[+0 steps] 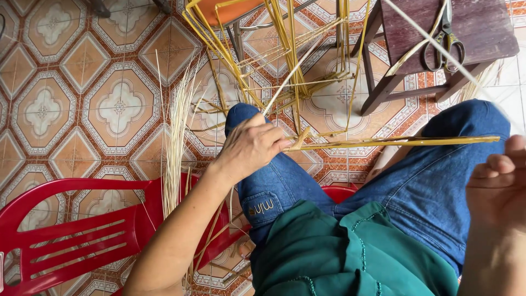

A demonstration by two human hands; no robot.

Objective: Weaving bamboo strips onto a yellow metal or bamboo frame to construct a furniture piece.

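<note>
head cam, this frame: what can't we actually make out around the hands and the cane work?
- Right hand: head view, blurred and cut by the right edge; its grip on the thin strand is unclear.
- Left hand: fingertips curl over the yellow cane frame, hiding the contact point.
- Cane frame top: cut off by the upper edge.
- Scissors on the wooden stool: blades partly cut by the top edge.
- Red plastic chair: cut by the left and bottom edges.

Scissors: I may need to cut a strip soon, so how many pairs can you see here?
1. The scissors lie on the dark wooden stool at top right, beside a pale strip. Others may be hidden outside the frame.
</note>
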